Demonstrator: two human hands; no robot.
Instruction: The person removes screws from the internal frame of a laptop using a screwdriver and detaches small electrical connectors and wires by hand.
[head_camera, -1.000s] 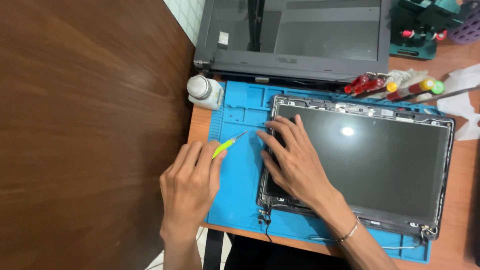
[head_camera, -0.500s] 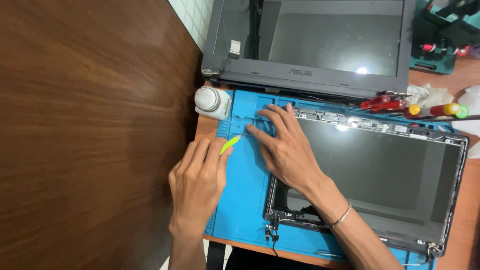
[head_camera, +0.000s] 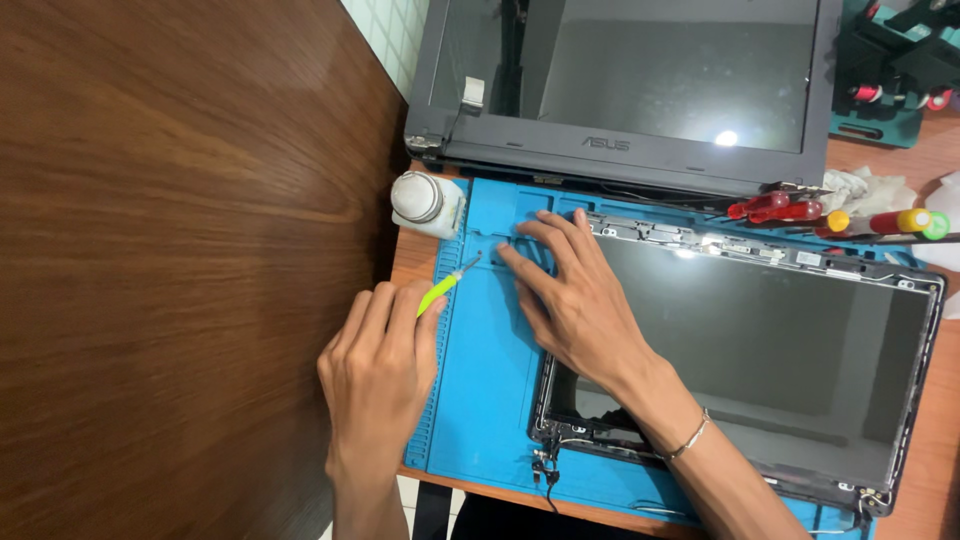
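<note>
Green screwdriver (head_camera: 443, 290) in left hand (head_camera: 378, 365), just left of right hand (head_camera: 575, 295)

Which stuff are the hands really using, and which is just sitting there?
In use: left hand holds the green-handled tool; right hand rests on the blue mat beside the screen panel.

Lying about: white bottle, red screwdrivers, grey laptop lid.

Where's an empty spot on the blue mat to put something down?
The blue mat is bare between the left hand and the screen panel, below the right hand. The top right is crowded with screwdrivers and a white rag; a white bottle fills the top-left corner.
</note>
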